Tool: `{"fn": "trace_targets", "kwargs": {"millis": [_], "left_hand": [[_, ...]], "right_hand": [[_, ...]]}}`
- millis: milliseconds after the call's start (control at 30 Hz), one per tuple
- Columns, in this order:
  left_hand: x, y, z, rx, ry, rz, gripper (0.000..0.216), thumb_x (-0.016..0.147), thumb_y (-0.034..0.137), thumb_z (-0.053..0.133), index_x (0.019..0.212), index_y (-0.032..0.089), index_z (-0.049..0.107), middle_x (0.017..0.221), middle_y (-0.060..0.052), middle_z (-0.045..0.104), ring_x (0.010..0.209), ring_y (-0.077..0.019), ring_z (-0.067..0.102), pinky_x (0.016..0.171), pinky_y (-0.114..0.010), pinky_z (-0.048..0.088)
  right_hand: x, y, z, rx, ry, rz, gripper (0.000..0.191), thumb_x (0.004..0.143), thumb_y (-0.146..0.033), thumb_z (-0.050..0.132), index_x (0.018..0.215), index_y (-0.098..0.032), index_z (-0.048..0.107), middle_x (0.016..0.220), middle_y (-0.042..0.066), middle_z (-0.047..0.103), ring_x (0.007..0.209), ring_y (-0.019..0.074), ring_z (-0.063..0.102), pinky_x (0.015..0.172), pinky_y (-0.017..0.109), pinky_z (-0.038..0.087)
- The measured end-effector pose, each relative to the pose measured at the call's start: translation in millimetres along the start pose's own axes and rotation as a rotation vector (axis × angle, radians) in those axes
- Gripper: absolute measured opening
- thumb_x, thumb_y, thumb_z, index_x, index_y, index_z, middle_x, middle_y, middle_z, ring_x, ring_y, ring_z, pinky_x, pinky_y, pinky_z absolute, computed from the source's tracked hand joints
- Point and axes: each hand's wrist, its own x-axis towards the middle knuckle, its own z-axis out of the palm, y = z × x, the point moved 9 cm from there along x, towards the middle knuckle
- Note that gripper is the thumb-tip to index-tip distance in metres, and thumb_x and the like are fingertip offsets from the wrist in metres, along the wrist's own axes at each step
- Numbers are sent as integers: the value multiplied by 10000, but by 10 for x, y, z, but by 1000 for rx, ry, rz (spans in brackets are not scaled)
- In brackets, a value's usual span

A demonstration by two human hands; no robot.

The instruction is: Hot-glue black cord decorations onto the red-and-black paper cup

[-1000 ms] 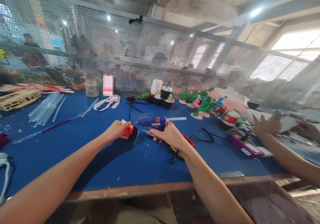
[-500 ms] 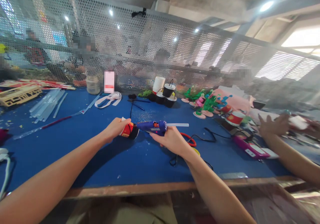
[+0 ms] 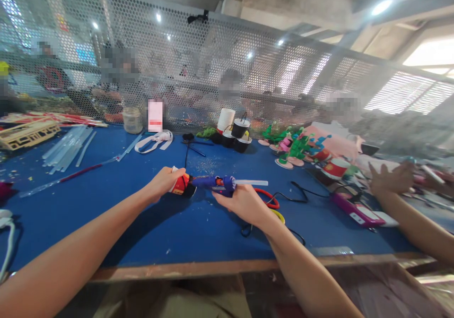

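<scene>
My left hand (image 3: 166, 182) is closed around a small red paper cup (image 3: 181, 185) with a black band, tipped on its side above the blue table (image 3: 142, 233). Gripped in my right hand (image 3: 246, 200) is a blue hot glue gun (image 3: 216, 183), its nozzle pointing left against or very close to the cup's black end. A clear glue stick (image 3: 252, 183) juts out of the gun's back. Whether the nozzle touches the cup, I cannot tell. Beneath my right wrist lie a red ring (image 3: 271, 199) and a yellow ring (image 3: 278, 215).
Black-and-white cups (image 3: 240, 128) stand by the mesh screen (image 3: 198, 72). Loose glue sticks (image 3: 67, 148) lie left, near white ribbon (image 3: 154, 141). Green pipe-cleaner plants (image 3: 294, 150) and a purple power strip (image 3: 356, 209) are to the right, beside another person's hand (image 3: 392, 178).
The glue gun has tilted slightly and its nozzle shifted a little toward the cup. My left hand keeps its place. The other person's hand moved slightly at the right.
</scene>
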Motion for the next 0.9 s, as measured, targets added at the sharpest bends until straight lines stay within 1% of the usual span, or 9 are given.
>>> {"fn": "trace_targets", "kwargs": {"millis": [133, 267, 433, 533, 667, 833, 900], "left_hand": [[-14, 3, 12, -11, -7, -7, 306, 620, 410, 522, 553, 114, 561, 461, -7, 542, 458, -133, 490, 496, -239, 310], [-28, 15, 22, -11, -17, 6, 313, 618, 409, 518, 565, 106, 573, 473, -17, 555, 475, -140, 503, 498, -240, 320], [-12, 1, 10, -1, -8, 3, 312, 619, 410, 513, 570, 107, 565, 478, -17, 558, 473, -137, 498, 497, -238, 317], [0, -9, 11, -3, -7, 1, 312, 618, 410, 508, 572, 107, 565, 462, -5, 543, 466, -134, 491, 500, -239, 318], [2, -13, 21, -9, -14, 0, 314, 624, 412, 502, 587, 106, 566, 458, 3, 530, 464, -130, 487, 508, -238, 318], [-6, 9, 30, 6, -25, 14, 300, 637, 409, 488, 571, 123, 553, 459, 9, 522, 467, -125, 483, 510, -230, 323], [-8, 19, 32, 9, -30, 28, 302, 637, 413, 487, 577, 126, 559, 469, 4, 532, 476, -131, 492, 509, -232, 330]], "right_hand": [[-6, -48, -35, -37, 48, -47, 216, 677, -232, 472, 479, -203, 390, 378, -51, 362, 405, 93, 369, 394, 212, 292], [-19, -72, -23, -42, 35, -76, 182, 673, -211, 469, 502, -193, 407, 427, -45, 386, 433, 88, 367, 405, 201, 297], [-23, -81, -32, -55, 60, -124, 154, 687, -220, 472, 551, -186, 408, 504, -37, 418, 475, 89, 380, 449, 204, 307], [-28, -99, -15, -66, 51, -150, 170, 685, -210, 473, 545, -184, 380, 514, -38, 420, 471, 86, 379, 456, 206, 295], [-29, -124, -37, -71, 77, -156, 158, 680, -197, 472, 553, -183, 381, 519, -36, 435, 474, 86, 377, 471, 208, 294], [-37, -180, 1, -52, 20, -170, 155, 679, -186, 480, 554, -181, 388, 528, -34, 454, 483, 85, 404, 479, 199, 295], [-44, -188, -14, -58, 31, -163, 159, 672, -173, 479, 547, -182, 380, 518, -36, 445, 477, 84, 397, 474, 198, 288]]}}
